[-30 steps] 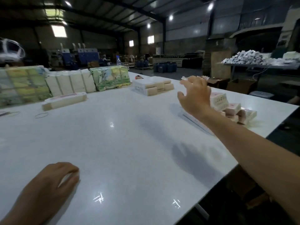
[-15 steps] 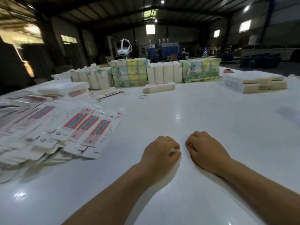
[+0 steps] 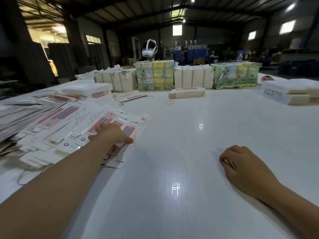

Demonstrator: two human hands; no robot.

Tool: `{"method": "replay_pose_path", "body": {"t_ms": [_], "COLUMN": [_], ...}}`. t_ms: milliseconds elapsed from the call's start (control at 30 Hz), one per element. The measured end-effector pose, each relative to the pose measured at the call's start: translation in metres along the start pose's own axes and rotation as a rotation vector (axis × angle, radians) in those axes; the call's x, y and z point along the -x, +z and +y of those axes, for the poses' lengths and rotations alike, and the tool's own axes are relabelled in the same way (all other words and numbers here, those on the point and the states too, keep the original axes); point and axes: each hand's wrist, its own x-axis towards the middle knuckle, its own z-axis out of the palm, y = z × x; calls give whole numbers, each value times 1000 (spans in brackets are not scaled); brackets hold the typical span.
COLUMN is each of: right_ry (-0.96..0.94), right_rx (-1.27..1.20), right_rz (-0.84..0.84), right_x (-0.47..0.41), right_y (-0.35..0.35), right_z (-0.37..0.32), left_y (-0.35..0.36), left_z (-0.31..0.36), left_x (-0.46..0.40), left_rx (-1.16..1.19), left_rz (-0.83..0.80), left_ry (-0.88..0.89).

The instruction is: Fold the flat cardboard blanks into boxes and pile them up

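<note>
The left hand (image 3: 110, 133) lies flat, fingers straight, pressing on the top sheet of the flat cardboard blanks (image 3: 69, 128) fanned out over the left side of the white worktop (image 3: 172, 152). The right hand (image 3: 241, 164) rests on the worktop at near right, well apart from the blanks, its fingers curled and holding nothing that shows. Along the far edge stand wrapped bundles (image 3: 191, 78), with a folded box (image 3: 187, 93) lying just in front of them and a rubber band (image 3: 169, 102) nearer.
</note>
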Motion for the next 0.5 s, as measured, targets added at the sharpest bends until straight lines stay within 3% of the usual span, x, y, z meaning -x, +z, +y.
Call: {"method": "replay_pose_path", "body": {"t_ms": [200, 333, 433, 500], "right_ry": [13, 12, 6, 13], "right_rx": [-14, -8, -5, -14], "right_rz": [3, 2, -14, -27], "right_x": [0, 2, 1, 2], "right_y": [1, 1, 1, 3], "right_z": [0, 1, 1, 3], "left_y": [-1, -9, -15, -17], "left_z": [10, 21, 35, 49], "left_x": [-2, 11, 28, 47], "left_rx": [47, 322, 433, 516], "left_rz": [-27, -21, 17, 24], "left_ry": [-56, -54, 50, 222]}}
